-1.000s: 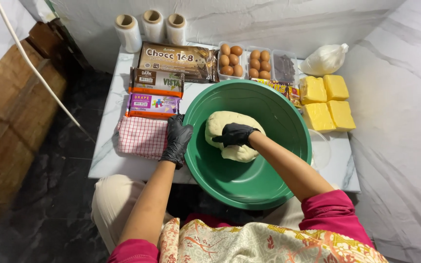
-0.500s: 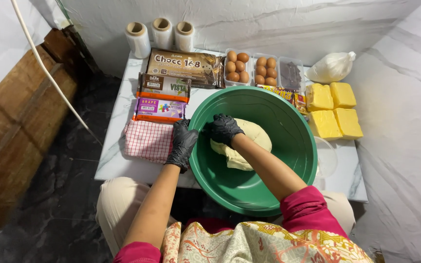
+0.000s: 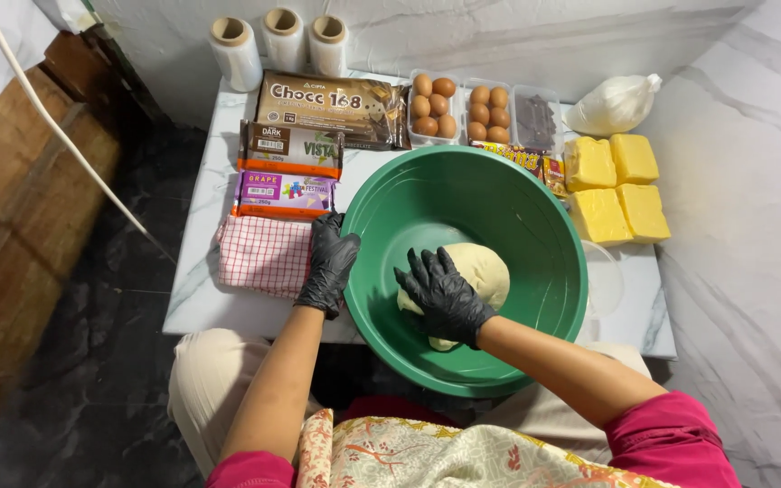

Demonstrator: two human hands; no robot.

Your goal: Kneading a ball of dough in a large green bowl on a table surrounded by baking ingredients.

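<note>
Dough lump sits low in the green bowl, toward the near-right wall, on the small marble table. Right hand, black-gloved, lies flat on the dough's near-left side, fingers spread, pressing rather than clamped; most of the dough lies just beyond and to the right of its palm. Left hand wraps the bowl's left rim, closed on it, just beside the red checked cloth. The hands are apart, the right one clearly nearer the dough. Long axis unclear: the lump is roundish and partly covered.
</note>
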